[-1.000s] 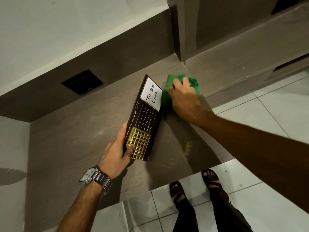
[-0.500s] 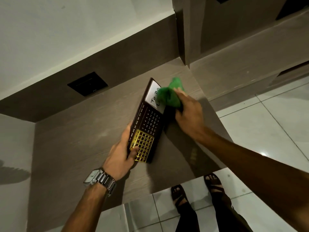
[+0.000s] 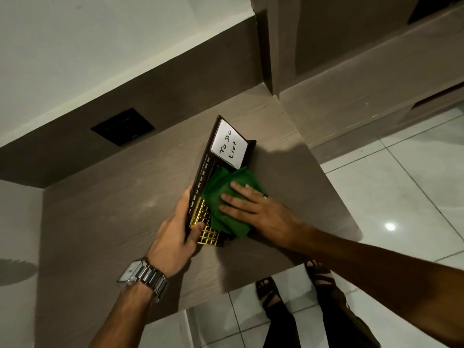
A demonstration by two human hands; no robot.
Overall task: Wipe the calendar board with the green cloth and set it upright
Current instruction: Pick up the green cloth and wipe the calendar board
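1. Calendar board (image 3: 213, 172): dark brown, long and narrow, lying on the grey wood-grain counter (image 3: 113, 209). It looks tipped up slightly on its left long edge; how far off the surface, cannot tell.
2. Far end of the board: white panel (image 3: 228, 148) with handwritten "To Do List", uncovered.
3. Left long edge: row of month labels, MAY through DEC readable.
4. Near end: gold grid (image 3: 209, 234), partly covered.
5. Green cloth (image 3: 226, 197): bunched over the middle of the board, spilling past its right edge, just short of the white panel.
6. Right hand (image 3: 253, 209): flat, palm down, fingers spread and pressed onto the cloth. A ring shows on one finger. Forearm enters from the right.
7. Left hand (image 3: 175, 237): wrapped around the board's near-left edge, thumb lying across the gold grid, fingers hidden behind the edge. Silver wristwatch (image 3: 143, 275) on that wrist.
8. Dark square wall plate (image 3: 123, 126) set in the brown backsplash, far left of the board.
9. Near right, below the counter edge: white tiled floor (image 3: 401, 184), two feet in dark sandals (image 3: 268, 290).
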